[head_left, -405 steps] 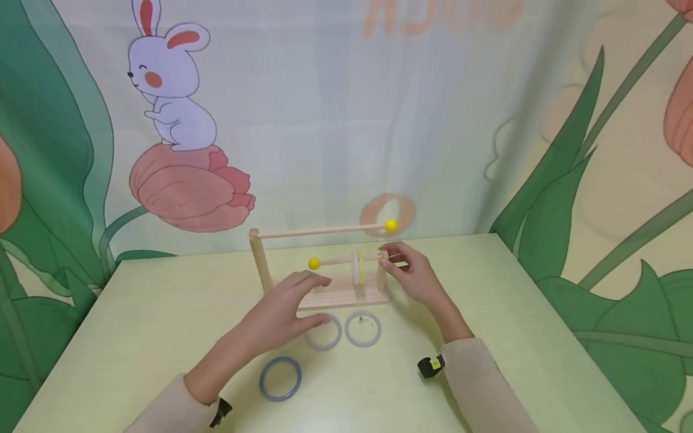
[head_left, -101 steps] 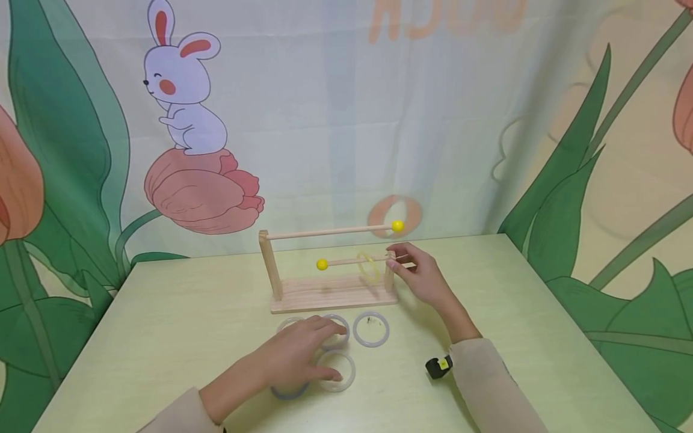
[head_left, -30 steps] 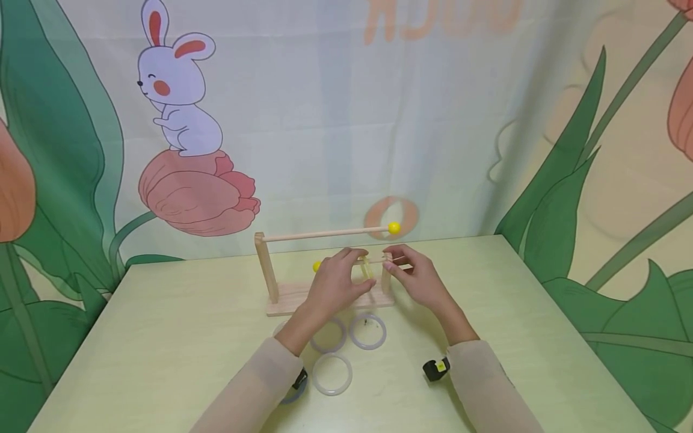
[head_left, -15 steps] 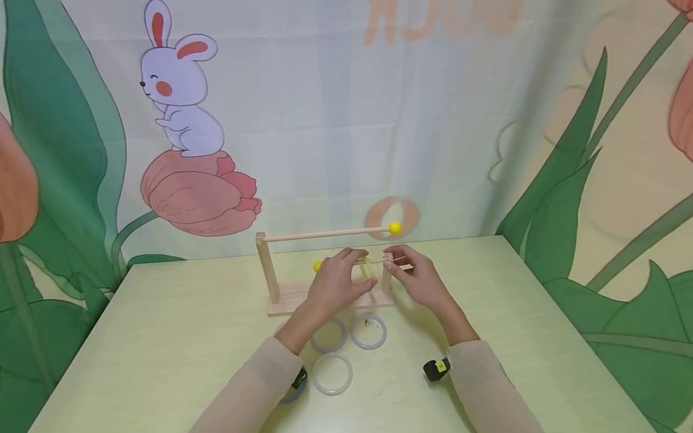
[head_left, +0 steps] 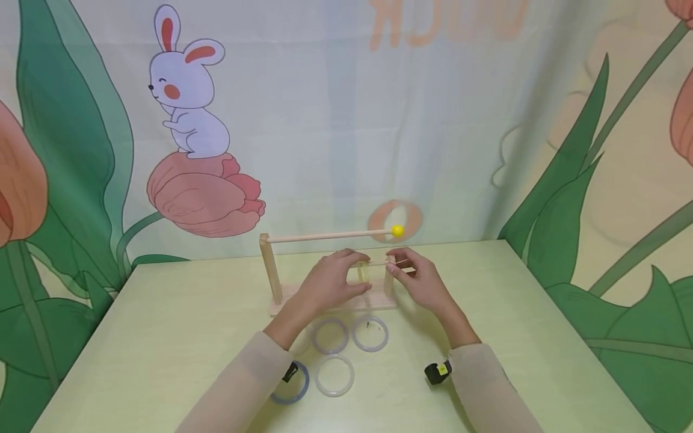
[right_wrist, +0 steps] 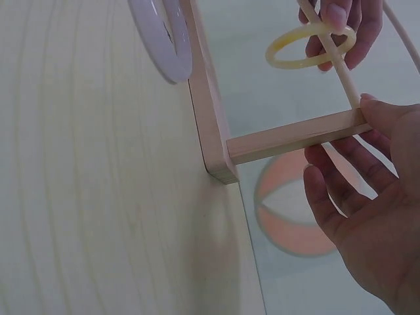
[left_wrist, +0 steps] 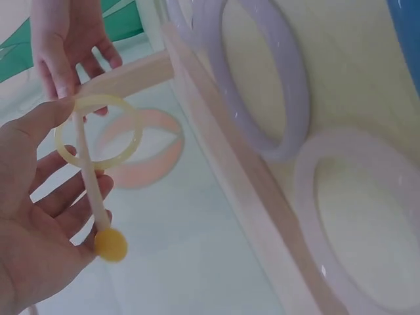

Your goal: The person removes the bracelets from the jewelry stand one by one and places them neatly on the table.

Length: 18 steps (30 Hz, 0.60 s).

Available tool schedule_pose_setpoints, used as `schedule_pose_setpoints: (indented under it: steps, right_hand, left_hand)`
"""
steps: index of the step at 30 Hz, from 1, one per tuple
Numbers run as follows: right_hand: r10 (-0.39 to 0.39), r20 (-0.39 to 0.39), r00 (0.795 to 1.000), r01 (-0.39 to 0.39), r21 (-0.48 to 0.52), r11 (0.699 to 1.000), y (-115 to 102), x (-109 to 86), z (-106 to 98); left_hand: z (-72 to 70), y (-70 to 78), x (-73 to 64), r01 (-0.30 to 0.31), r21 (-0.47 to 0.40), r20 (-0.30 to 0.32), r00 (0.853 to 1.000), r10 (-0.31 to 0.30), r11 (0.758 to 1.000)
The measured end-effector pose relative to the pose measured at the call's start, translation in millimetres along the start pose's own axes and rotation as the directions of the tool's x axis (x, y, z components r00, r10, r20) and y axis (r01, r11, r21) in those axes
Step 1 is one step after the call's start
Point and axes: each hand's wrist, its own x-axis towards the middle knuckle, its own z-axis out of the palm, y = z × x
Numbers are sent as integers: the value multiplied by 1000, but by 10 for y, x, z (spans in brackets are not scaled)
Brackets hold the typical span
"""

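Note:
A wooden stand [head_left: 271, 270] holds two rods, one high and one low. My left hand [head_left: 327, 279] pinches a yellow ring [right_wrist: 295, 64] between thumb and fingers; the lower rod [left_wrist: 92, 190] passes through it. That rod's yellow ball [left_wrist: 110, 245] shows in the left wrist view, while my left hand hides it from the head view. With thumb and fingers, my right hand [head_left: 425, 282] grips the top of the stand's short post [right_wrist: 295, 136], where the lower rod is fixed. The upper rod [head_left: 330, 236], ending in a yellow ball [head_left: 397, 231], carries no ring.
On the table before the stand lie a blue ring [head_left: 290, 401], a whitish ring [head_left: 334, 394] and two lavender rings [head_left: 330, 352]. Another pale ring is partly covered by my left forearm. A printed curtain [head_left: 303, 120] hangs behind the table.
Earlier a white ring hung beside the yellow one on the lower rod; it is off the rod now. My left hand came up from the table rings to the yellow ring and has shifted it slightly left.

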Motion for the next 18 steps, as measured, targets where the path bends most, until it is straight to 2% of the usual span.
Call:
schedule_pose_setpoints:
  steps: [4, 8, 18]
  right_hand:
    - [1, -4, 1000, -1, -2, 1000, 5, 2, 5]
    - [5, -8, 1000, -5, -2, 1000, -4, 1, 4]
    - [4, -12, 1000, -5, -6, 1000, 12, 1, 13]
  left_hand:
    - [-86, -55, -24, -19, 42, -27, 999, 20, 999]
    - [-157, -143, -62, -26, 18, -48, 999, 26, 1000]
    - [-247, -359, -204, 25, -30, -69, 997, -27, 999]
